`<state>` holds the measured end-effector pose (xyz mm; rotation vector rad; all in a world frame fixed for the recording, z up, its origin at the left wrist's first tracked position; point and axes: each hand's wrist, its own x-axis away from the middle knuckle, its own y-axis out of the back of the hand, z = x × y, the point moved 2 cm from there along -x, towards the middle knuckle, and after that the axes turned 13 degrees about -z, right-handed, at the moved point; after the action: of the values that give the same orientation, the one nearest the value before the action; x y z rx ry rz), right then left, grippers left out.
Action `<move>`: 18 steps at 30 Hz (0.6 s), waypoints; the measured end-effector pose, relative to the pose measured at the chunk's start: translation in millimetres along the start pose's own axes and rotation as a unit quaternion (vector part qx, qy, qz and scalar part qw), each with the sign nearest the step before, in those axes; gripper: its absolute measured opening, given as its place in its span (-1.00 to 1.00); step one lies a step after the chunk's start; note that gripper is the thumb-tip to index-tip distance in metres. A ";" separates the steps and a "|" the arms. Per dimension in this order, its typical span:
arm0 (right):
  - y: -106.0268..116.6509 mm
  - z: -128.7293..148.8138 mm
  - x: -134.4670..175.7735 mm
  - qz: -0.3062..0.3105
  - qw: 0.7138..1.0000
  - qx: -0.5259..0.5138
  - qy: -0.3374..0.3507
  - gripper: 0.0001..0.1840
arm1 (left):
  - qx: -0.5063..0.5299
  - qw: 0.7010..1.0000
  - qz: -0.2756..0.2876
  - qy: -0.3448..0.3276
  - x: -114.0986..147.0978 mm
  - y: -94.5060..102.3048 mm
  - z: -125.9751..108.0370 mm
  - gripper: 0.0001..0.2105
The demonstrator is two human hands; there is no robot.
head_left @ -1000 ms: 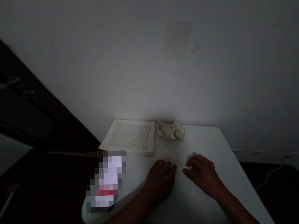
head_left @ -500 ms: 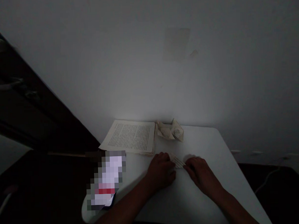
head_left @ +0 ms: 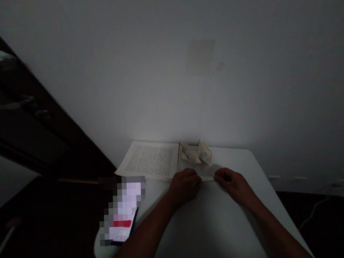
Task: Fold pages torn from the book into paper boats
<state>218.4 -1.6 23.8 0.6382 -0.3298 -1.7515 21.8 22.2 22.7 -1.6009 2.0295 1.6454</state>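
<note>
Between my two hands is a small piece of folded paper (head_left: 208, 178), seen nearly edge-on as a thin pale strip. My left hand (head_left: 186, 184) is closed on its left end, fingers curled over it. My right hand (head_left: 229, 179) pinches the right end between thumb and fingers. Just beyond them stands a folded paper boat-like shape (head_left: 195, 152) with raised points and printed text. To its left lies a stack of printed pages (head_left: 152, 158), its near right corner close to my left hand.
A phone (head_left: 125, 213) with a lit, blurred screen lies at the left of the white table (head_left: 209, 225). Behind the table rises a pale wall (head_left: 159, 88) with a faint patch. A dark door (head_left: 27, 111) is at far left, and a cable (head_left: 313, 212) hangs at right.
Both hands have moved slightly away from me with the folded paper. It has tilted from showing its printed face to nearly edge-on. The view has shifted a little.
</note>
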 end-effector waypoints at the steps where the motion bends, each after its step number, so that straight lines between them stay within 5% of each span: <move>1: 0.8 4.9 -2.1 -0.017 1.000 0.005 0.024 -0.71 | 0.030 0.999 0.001 0.014 -4.1 2.2 2.0 -0.90; 7: -14.2 24.9 -6.8 0.082 0.988 -0.050 0.119 -0.87 | 0.171 0.982 0.029 0.077 -14.8 7.6 10.2 -0.95; 18: -33.0 4.8 4.2 0.028 0.983 -0.154 0.090 -0.93 | 0.233 0.969 -0.022 0.083 0.8 -0.5 13.7 -0.91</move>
<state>188.5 3.0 9.1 0.5507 0.0494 -1.6323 14.8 32.0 16.1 -1.6277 2.2192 0.9407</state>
